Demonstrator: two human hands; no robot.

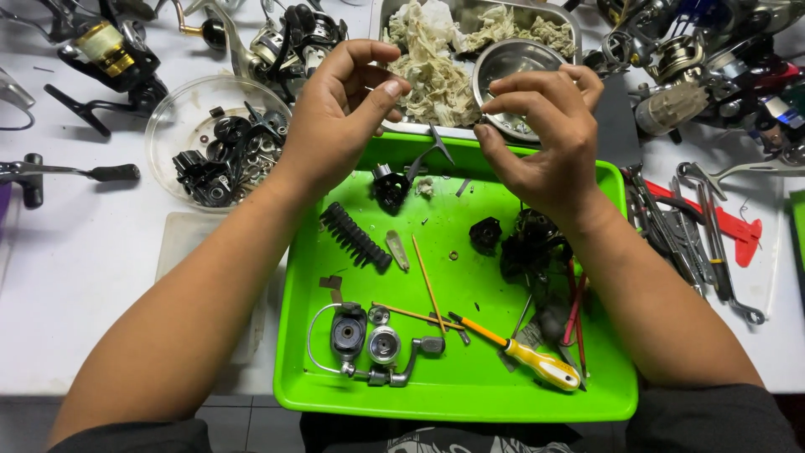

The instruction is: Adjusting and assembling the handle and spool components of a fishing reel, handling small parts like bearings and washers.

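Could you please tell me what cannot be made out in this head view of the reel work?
- Anything pinched between the left hand and right hand: too small, hidden by fingers.
- Black parts in the green tray: partly covered by the right wrist.
- Reels at the top: cut off by the edge.
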